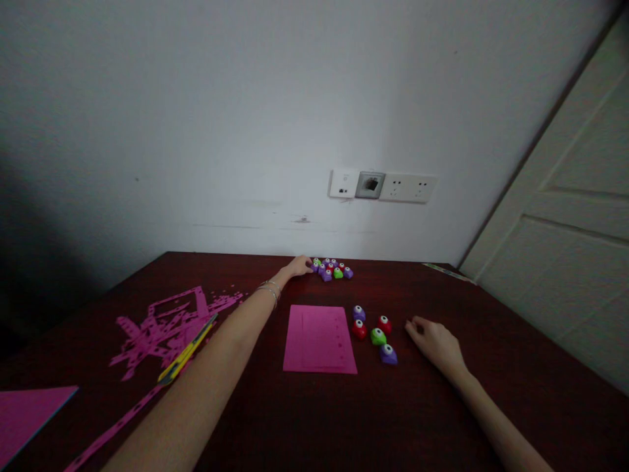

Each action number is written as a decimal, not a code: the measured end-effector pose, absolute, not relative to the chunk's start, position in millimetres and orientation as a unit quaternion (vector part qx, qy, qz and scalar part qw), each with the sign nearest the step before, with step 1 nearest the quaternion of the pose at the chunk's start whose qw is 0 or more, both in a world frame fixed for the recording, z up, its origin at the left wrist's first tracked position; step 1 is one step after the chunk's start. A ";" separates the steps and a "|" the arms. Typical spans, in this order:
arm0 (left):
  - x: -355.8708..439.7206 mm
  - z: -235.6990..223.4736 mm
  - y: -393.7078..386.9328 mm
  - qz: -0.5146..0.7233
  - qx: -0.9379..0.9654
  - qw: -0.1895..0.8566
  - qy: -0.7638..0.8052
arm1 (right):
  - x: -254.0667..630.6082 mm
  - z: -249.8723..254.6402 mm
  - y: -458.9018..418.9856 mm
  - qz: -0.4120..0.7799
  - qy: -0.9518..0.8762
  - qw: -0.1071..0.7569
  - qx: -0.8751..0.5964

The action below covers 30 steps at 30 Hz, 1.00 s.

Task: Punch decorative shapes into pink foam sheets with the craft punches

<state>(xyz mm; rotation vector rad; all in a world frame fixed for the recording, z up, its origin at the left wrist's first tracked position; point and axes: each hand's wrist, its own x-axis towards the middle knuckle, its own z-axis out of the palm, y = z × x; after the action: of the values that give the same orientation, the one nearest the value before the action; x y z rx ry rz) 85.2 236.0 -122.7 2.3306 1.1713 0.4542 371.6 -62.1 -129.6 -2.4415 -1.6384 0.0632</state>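
Left hand (299, 265): extended to the left edge of the far cluster of eyed pieces (330, 269), at the back of the desk (314, 419). Fingertips beside a purple piece (315, 268); cannot tell whether the fingers are clamped on it or only touching. Thin bracelets (269, 288) at the wrist.

Far cluster: purple, green and red pieces, each with one round eye; small, crowded and partly overlapping, exact count uncertain.

Right hand (437, 341): low over the desk, right of the near group of eyed pieces (378, 337) and apart from it. Fingers curled, undersides hidden; cannot tell whether the tips meet.

Near group: five pieces, two purple, two red, one green.

Pink sheet (319, 339): flat, just left of the near group; faint rectangular outline, darker spots along its right side.

Pink scraps (157, 337): tangled heap at left, individual pieces hard to separate.

Yellow cutter (189, 352): lying on the scraps, close by the left forearm.

Second pink sheet (34, 419): cut off by the left frame edge.

Patterned strip (449, 272): far right corner of the desk, markings illegible.
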 end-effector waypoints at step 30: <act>31.2 -50.4 88.0 0.368 0.801 0.250 0.402 | 373.3 -130.9 -66.1 0.015 -0.572 0.115 -0.812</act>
<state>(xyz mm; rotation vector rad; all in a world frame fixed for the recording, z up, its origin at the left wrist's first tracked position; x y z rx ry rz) 31.2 88.0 -50.4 2.1803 1.0934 1.0026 373.3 -66.1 -130.9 -2.3797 -1.6765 0.0438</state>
